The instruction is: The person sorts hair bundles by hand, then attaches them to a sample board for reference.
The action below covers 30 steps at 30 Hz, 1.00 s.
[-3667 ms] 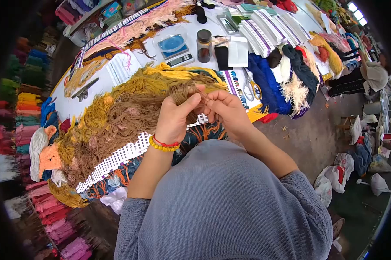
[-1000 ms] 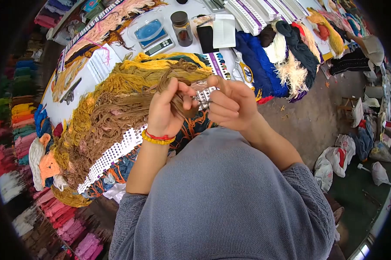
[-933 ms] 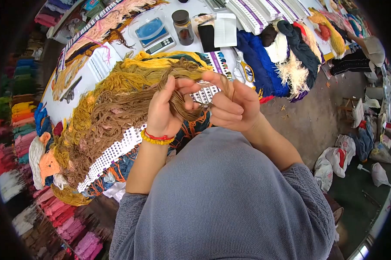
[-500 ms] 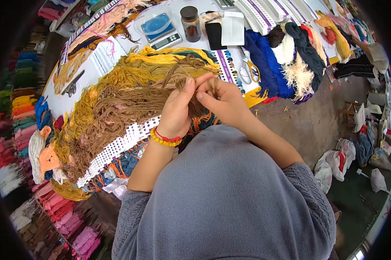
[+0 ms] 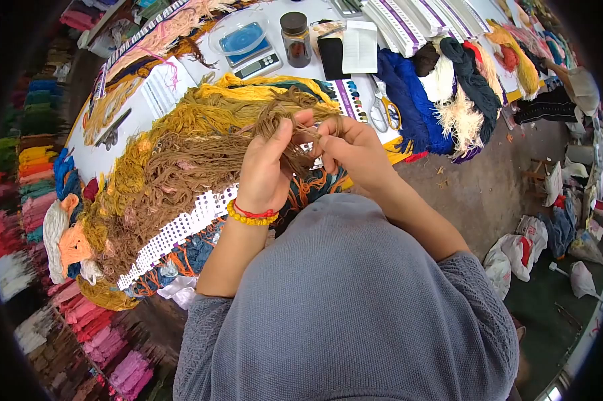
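Brown yarn (image 5: 275, 124) is bunched in my left hand (image 5: 265, 164), with the thumb pressed over it. My right hand (image 5: 358, 150) pinches strands of the same yarn just to the right, a short gap from the left fingers. Under and left of my hands lies a long heap of brown yarn (image 5: 188, 164). Mustard-yellow yarn (image 5: 201, 113) is spread behind it. A white strip of punched cards (image 5: 188, 224) runs along the heap's near side, over blue and orange yarn (image 5: 194, 257). Part of the held yarn is hidden by my fingers.
Yellow-handled scissors (image 5: 385, 112) lie right of a purple-striped card (image 5: 347, 100). Farther back stand a lidded jar (image 5: 296, 47) and a digital scale (image 5: 258, 65) with a plastic tub (image 5: 238, 33). Blue yarn hanks (image 5: 422, 100) hang over the table's right edge. Colored bundles (image 5: 104, 341) fill the left side.
My hands have moved slightly apart, the left one shifting left and a little down. Strands now stretch between them, and the right fingers have opened out somewhat from the yarn bunch.
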Available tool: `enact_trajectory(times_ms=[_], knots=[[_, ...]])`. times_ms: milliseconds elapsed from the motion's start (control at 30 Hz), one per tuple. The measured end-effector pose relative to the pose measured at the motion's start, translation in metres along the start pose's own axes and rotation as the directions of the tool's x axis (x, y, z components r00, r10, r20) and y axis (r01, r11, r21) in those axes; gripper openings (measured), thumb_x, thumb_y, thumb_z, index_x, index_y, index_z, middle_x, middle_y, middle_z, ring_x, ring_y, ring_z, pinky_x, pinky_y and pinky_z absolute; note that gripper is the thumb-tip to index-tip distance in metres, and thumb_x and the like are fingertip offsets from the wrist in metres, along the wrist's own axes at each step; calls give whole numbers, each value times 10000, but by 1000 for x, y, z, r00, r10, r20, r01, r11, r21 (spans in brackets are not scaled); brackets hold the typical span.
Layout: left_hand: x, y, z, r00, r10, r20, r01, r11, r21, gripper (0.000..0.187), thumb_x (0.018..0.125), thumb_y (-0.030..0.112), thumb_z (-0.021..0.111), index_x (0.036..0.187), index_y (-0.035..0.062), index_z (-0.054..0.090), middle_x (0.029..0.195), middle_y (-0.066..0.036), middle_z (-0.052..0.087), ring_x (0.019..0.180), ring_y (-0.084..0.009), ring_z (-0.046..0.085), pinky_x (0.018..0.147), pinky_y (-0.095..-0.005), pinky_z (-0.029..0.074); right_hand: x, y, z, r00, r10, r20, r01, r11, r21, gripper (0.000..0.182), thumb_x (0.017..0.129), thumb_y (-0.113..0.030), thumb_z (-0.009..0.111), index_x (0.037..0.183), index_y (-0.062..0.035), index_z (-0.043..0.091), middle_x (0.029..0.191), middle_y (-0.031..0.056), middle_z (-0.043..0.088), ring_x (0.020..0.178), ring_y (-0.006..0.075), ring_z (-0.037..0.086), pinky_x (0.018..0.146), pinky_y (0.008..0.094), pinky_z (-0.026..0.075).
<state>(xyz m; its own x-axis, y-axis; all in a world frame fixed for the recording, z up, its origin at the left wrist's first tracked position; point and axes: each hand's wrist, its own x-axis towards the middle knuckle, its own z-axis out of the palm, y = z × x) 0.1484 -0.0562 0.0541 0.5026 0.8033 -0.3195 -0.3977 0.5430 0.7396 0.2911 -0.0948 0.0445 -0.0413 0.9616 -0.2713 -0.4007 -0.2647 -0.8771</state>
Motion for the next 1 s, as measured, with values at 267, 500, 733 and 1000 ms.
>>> enact_trajectory(times_ms=[267,500,733,1000], knots=[[-4,-3,1,995,97,-12,-96,992,76,353,820,87,551,1150,-9,470,845,-27,569,749,-90,501,675,-231,418,-3,6,-2,999,44,16,-43,998,-44,59,775,-95,521,804,-44,518,655,17,555,472,43,475,430,165,365],[-6,-5,-1,997,71,-7,-70,994,83,367,812,84,562,1157,1,469,780,1,554,599,-51,460,545,-177,384,-6,6,-3,999,53,3,-53,998,-30,62,780,-93,514,817,-44,517,631,11,556,452,42,476,403,164,354],[-9,-6,0,998,52,-31,-49,993,107,342,823,107,559,1142,7,485,731,16,540,556,-39,440,482,-167,349,-10,6,-2,999,50,-5,-50,990,-131,63,795,-90,515,830,-37,516,601,-3,519,440,45,445,407,167,337],[-10,-9,-3,1000,-17,20,17,1000,9,303,884,243,468,1041,-4,544,834,-33,566,635,-79,487,518,-196,378,-7,5,-16,988,66,136,-127,852,508,87,811,-90,540,863,-20,541,589,-41,448,419,21,322,397,164,276]])
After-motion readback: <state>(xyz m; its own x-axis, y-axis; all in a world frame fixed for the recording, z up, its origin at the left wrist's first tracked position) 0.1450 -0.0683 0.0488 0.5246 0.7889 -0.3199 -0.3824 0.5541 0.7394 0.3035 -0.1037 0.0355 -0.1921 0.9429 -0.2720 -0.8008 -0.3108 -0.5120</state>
